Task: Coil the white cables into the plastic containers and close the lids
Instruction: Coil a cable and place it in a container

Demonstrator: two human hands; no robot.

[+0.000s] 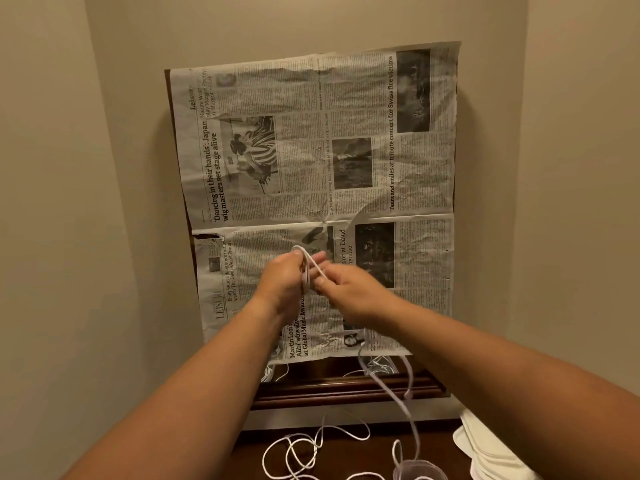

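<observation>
While the left hand [285, 284] is gripping coiled white cable [312, 262] mid-frame, the right hand [349, 292] is pinching a strand; slack is trailing toward a clear container [420, 471], bottom edge.

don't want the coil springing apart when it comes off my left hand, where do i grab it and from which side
Probably pinch the coil across its bunched loops, where they show beside the left hand, coming in from the right with the right hand, which pinches a strand there. The loops lie close together at that spot, so one pinch could catch them all.
</observation>
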